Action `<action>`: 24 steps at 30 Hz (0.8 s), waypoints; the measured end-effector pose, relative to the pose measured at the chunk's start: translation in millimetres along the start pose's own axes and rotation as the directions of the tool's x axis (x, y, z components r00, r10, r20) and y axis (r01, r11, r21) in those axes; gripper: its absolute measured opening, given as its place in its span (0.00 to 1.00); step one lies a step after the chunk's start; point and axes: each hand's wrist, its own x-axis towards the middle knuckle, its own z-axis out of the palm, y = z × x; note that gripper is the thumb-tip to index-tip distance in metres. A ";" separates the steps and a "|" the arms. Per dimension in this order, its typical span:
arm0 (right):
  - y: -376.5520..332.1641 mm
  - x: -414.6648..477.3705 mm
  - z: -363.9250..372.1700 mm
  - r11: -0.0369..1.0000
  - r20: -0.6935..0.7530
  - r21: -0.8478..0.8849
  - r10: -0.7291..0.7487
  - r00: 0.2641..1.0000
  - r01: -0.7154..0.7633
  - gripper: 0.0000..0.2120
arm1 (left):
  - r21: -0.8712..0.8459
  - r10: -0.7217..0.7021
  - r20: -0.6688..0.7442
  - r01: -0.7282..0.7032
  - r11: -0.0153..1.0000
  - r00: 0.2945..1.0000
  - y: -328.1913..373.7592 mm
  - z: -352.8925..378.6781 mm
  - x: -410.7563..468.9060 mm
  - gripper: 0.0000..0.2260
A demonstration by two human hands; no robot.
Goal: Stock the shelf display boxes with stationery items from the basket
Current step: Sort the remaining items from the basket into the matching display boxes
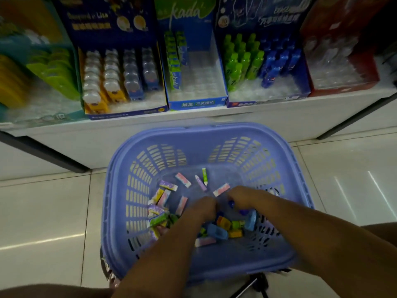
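A lilac plastic basket [150, 134] stands in front of the shelf, with several small erasers and sharpeners [165, 198] heaped at its bottom. Both my hands reach down into it. My left hand [204, 208] is curled knuckles-up over the pile; what its fingers hold is hidden. Beside it, my right hand [243, 198] curls round a small blue item [231, 204]. On the shelf, the blue display box [197, 102] holds two short rows of green erasers [175, 61] along its left side. The rest of that box is bare clear tray.
Other display boxes stand on the white shelf [193, 117]: orange and blue items [120, 80], green and blue bottle shapes [262, 63], a red box [343, 82] with a clear tray, and yellow-green packs [53, 69] at the left. A black stand leg [247, 287] shows beneath the basket on tiled floor.
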 end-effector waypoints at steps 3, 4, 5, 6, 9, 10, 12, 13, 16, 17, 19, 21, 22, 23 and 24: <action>26.3 -13.0 -28.0 0.937 -0.210 0.286 -0.145 0.967 0.203 0.11 | 0.055 0.022 -0.017 -0.021 0.998 1.000 4.6 4.0 9.9 0.12; 35.6 -17.9 -36.8 0.909 -0.257 0.333 -0.167 0.952 0.249 0.12 | 0.085 0.022 -0.018 -0.021 0.996 1.000 6.4 5.0 11.4 0.12; 48.5 -27.5 -45.7 0.889 -0.265 0.375 -0.169 0.949 0.263 0.12 | 0.111 0.027 -0.023 -0.025 0.994 0.999 8.0 6.3 12.4 0.12; 52.7 -32.0 -54.3 0.862 -0.265 0.427 -0.169 0.949 0.273 0.12 | 0.131 0.033 -0.027 -0.029 0.991 0.999 9.4 7.4 13.2 0.13; 67.2 -51.1 -70.1 0.761 -0.257 0.562 -0.212 0.943 0.324 0.10 | 0.140 0.029 -0.025 -0.025 0.990 0.999 11.5 10.5 15.3 0.17; 72.3 -57.2 -73.5 0.705 -0.279 0.609 -0.240 0.930 0.365 0.10 | 0.136 0.027 -0.023 -0.024 0.990 0.999 12.2 11.9 15.7 0.17; 82.1 -68.2 -76.5 0.606 -0.320 0.671 -0.285 0.904 0.429 0.12 | 0.102 0.035 -0.019 -0.033 0.994 0.999 12.6 13.9 16.1 0.16; 84.9 -75.1 -76.2 0.564 -0.339 0.692 -0.298 0.892 0.451 0.12 | 0.072 0.037 -0.021 -0.036 0.997 0.999 12.4 14.1 15.7 0.16; 92.7 -89.5 -72.4 0.427 -0.406 0.748 -0.313 0.859 0.509 0.08 | 0.004 0.029 -0.042 -0.029 1.000 0.999 9.1 12.5 13.5 0.14; 94.6 -94.8 -72.0 0.382 -0.437 0.757 -0.307 0.845 0.530 0.08 | -0.014 0.026 -0.050 -0.027 1.000 0.998 7.8 12.5 12.3 0.13; 99.0 -102.8 -71.9 0.310 -0.482 0.771 -0.288 0.827 0.557 0.08 | -0.020 0.017 -0.050 -0.018 1.000 0.999 7.1 13.5 9.8 0.13; 104.0 -110.1 -72.6 0.262 -0.519 0.776 -0.252 0.817 0.574 0.11 | -0.008 0.010 -0.033 -0.010 1.000 0.999 8.5 14.3 8.1 0.13; 106.6 -114.1 -72.6 0.243 -0.537 0.774 -0.236 0.810 0.584 0.11 | 0.005 0.010 -0.019 -0.010 1.000 1.000 9.9 14.6 7.6 0.14; 109.3 -118.0 -72.5 0.228 -0.558 0.767 -0.224 0.799 0.599 0.10 | 0.023 0.012 -0.009 -0.012 1.000 1.000 11.1 14.9 7.5 0.16; 111.9 -121.0 -72.0 0.215 -0.579 0.757 -0.217 0.786 0.617 0.09 | 0.044 0.016 -0.008 -0.015 0.999 1.000 12.0 15.1 7.7 0.17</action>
